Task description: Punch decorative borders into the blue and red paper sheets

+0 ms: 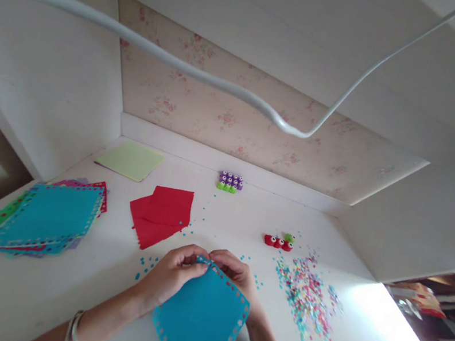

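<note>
A blue sheet of paper with small holes punched along its edges is held near the front of the white table. My left hand pinches its top corner between thumb and fingers. Beside it, my right hand is closed at the same corner, partly behind the sheet. The fingertips of both hands nearly meet there; any small item between them is hidden. Small blue paper bits lie scattered around the hands. Two overlapping red sheets rest just beyond my left hand.
At left is a stack of hole-edged coloured sheets. Pale green paper lies behind it. Purple and green eyed punches stand at the back, red and green ones nearer. Confetti is heaped right. A white cable crosses overhead.
</note>
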The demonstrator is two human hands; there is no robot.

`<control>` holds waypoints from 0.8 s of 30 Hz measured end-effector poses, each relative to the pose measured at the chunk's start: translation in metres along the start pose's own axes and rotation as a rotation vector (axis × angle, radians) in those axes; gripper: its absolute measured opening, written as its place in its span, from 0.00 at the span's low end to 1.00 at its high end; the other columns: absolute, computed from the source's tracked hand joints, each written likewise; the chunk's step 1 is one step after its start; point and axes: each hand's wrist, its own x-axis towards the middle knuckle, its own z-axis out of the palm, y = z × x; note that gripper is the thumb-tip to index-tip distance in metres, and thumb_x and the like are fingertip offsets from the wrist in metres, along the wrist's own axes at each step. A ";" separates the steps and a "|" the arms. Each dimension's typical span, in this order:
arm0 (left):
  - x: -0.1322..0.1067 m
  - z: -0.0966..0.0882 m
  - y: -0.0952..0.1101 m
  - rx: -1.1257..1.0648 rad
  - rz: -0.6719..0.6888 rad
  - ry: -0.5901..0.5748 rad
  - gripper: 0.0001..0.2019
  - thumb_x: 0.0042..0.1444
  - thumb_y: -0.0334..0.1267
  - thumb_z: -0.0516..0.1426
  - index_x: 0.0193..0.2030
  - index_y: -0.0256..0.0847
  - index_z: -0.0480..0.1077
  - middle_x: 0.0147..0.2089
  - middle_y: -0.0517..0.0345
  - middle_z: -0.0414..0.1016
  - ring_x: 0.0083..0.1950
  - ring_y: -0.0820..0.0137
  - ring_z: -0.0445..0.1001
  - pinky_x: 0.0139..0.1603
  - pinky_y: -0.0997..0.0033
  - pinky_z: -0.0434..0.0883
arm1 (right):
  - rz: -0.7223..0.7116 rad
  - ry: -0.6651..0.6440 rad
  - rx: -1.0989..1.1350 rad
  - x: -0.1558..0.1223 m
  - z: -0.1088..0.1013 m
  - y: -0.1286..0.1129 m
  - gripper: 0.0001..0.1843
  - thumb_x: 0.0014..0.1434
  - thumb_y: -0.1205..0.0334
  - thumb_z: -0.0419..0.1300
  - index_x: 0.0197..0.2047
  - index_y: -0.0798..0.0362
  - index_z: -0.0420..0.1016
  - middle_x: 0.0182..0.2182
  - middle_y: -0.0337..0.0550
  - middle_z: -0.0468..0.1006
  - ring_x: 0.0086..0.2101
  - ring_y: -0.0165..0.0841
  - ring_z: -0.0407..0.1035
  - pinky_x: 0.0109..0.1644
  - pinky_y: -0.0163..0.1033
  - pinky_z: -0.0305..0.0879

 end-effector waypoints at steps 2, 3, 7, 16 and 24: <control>0.000 0.000 0.000 -0.006 -0.003 0.001 0.10 0.55 0.43 0.60 0.41 0.42 0.74 0.33 0.61 0.72 0.36 0.68 0.68 0.37 0.72 0.61 | -0.035 0.005 -0.048 0.000 0.000 -0.001 0.13 0.55 0.59 0.68 0.45 0.43 0.81 0.42 0.45 0.79 0.42 0.37 0.74 0.45 0.39 0.70; 0.000 0.000 -0.001 -0.010 -0.003 0.001 0.10 0.55 0.43 0.60 0.40 0.42 0.73 0.32 0.61 0.72 0.35 0.68 0.68 0.36 0.72 0.60 | -0.049 0.006 -0.074 0.000 0.000 -0.002 0.13 0.55 0.59 0.68 0.45 0.43 0.82 0.41 0.45 0.79 0.42 0.37 0.75 0.45 0.39 0.70; 0.000 0.001 -0.002 -0.009 -0.006 0.004 0.10 0.54 0.44 0.60 0.38 0.41 0.73 0.31 0.62 0.70 0.34 0.68 0.67 0.35 0.72 0.60 | -0.057 -0.005 -0.152 0.000 -0.001 -0.004 0.12 0.56 0.57 0.67 0.45 0.43 0.82 0.41 0.46 0.79 0.42 0.38 0.75 0.46 0.40 0.71; 0.000 0.003 -0.001 0.023 0.003 0.011 0.13 0.57 0.48 0.59 0.38 0.39 0.74 0.33 0.58 0.71 0.37 0.67 0.67 0.37 0.71 0.61 | -0.035 0.007 -0.209 -0.001 -0.005 0.003 0.12 0.56 0.55 0.66 0.44 0.45 0.81 0.40 0.45 0.80 0.40 0.38 0.75 0.45 0.39 0.70; 0.001 0.002 -0.004 0.029 -0.004 0.051 0.13 0.56 0.48 0.60 0.38 0.39 0.73 0.33 0.58 0.73 0.36 0.67 0.68 0.35 0.71 0.62 | 0.037 0.090 -0.265 -0.001 -0.001 0.000 0.09 0.54 0.56 0.67 0.37 0.49 0.81 0.33 0.43 0.81 0.35 0.36 0.74 0.39 0.37 0.69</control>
